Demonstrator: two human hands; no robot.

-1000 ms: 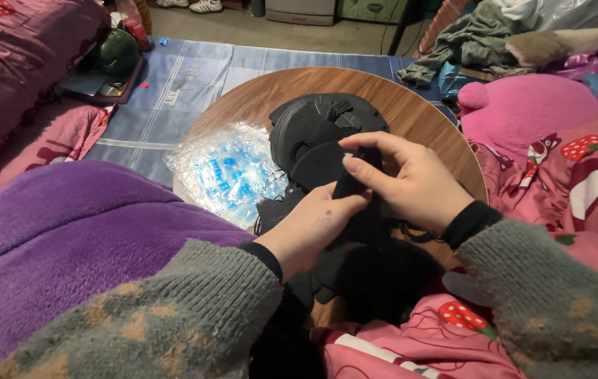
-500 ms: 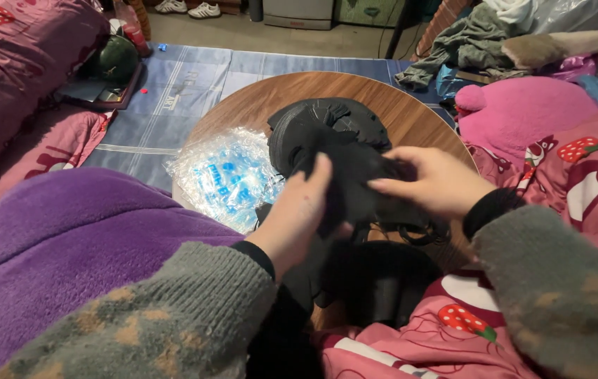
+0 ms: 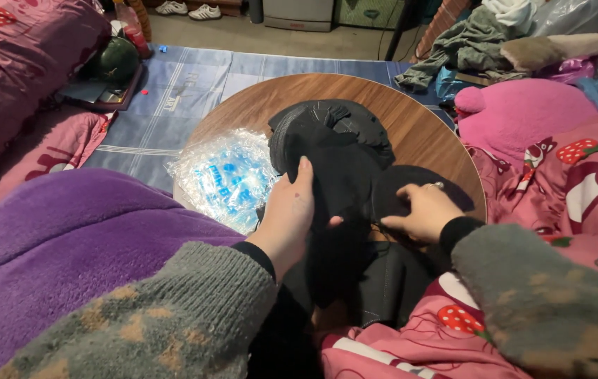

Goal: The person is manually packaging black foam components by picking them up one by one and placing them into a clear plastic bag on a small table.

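Note:
A pile of black fabric pieces [image 3: 337, 151] lies on a round wooden table [image 3: 425, 130]. My left hand [image 3: 290, 210] grips one long black piece that hangs down toward my lap. My right hand [image 3: 422, 210] pinches the edge of a round black pad [image 3: 401, 184] at the table's right side. A crinkled clear plastic bag with blue print [image 3: 225, 179] lies on the table just left of my left hand.
A purple fleece blanket [image 3: 67, 245] covers the lower left. Pink strawberry-print bedding [image 3: 559, 175] fills the right, and a pink plush [image 3: 516, 116] sits behind it. A blue striped mat [image 3: 173, 91] lies beyond the table, with clothes heaped at far right [image 3: 474, 38].
My hands have drawn apart. The right hand moved from the middle of the pile to the round pad on the right; the left hand slid up along the long black piece.

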